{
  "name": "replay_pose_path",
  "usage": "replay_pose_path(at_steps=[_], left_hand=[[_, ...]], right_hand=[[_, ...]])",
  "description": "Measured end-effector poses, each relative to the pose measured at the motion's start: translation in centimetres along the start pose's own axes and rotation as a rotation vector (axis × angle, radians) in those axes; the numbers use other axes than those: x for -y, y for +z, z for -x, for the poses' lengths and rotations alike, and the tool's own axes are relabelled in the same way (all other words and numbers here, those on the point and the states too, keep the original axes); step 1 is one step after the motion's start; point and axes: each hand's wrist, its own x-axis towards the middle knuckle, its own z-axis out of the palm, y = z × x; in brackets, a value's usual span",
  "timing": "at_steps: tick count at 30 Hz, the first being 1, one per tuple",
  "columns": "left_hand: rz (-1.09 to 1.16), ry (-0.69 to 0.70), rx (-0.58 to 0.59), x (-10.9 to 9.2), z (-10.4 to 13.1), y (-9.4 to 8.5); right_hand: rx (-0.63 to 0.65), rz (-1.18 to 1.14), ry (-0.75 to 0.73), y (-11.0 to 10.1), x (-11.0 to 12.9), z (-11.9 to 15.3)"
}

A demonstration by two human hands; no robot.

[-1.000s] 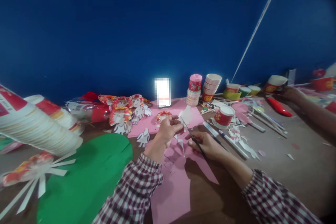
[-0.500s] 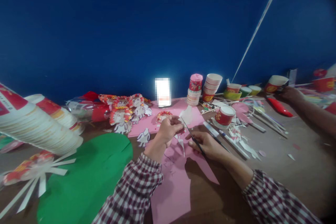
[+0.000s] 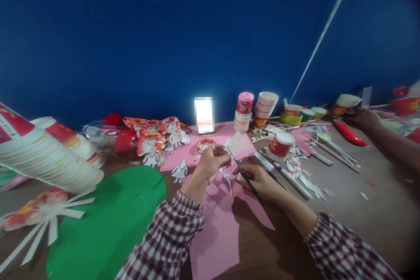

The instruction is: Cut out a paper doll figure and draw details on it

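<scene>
My left hand (image 3: pixel 211 162) is closed in a pinch on a small piece of white paper (image 3: pixel 226 177), which is partly hidden by the fingers. My right hand (image 3: pixel 256 179) grips a slim dark tool, seemingly scissors (image 3: pixel 241 168), whose tip reaches toward the left fingertips. Both hands are above a pink sheet (image 3: pixel 215 240) with thin dark lines drawn on it. Just beyond my left hand lies a red-and-yellow braided ring (image 3: pixel 205 143). A white figure cutout (image 3: pixel 180 171) rests left of my left wrist.
A green sheet (image 3: pixel 108 223) and stacked paper cups (image 3: pixel 59 157) occupy the left. Decorated paper figures (image 3: pixel 152 138) lie behind. More cups (image 3: pixel 265 107) and a red cup (image 3: pixel 280 145) stand right, near markers (image 3: pixel 292 179) and scraps. Another person's hand (image 3: pixel 365 118) reaches in at far right.
The white paper at my left fingertips has shifted very slightly. Both hands keep almost the same position. The other person's hand at far right has moved a little to the right.
</scene>
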Motion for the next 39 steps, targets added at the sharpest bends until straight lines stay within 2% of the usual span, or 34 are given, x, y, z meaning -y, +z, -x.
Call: replay_pose_path(at_steps=[22,31,39], left_hand=[[0.029,-0.024,-0.029,-0.44,0.36,0.48],[0.084,-0.045,0.007,-0.33,0.46,0.5],[0.128,-0.047,-0.02,-0.28,0.54,0.83]], right_hand=[[-0.063,0.061,-0.03,0.25,-0.02,-0.18],[-0.088,0.048,-0.04,0.26,0.14,-0.18],[-0.104,-0.001,-0.034,0.42,0.68,-0.11]])
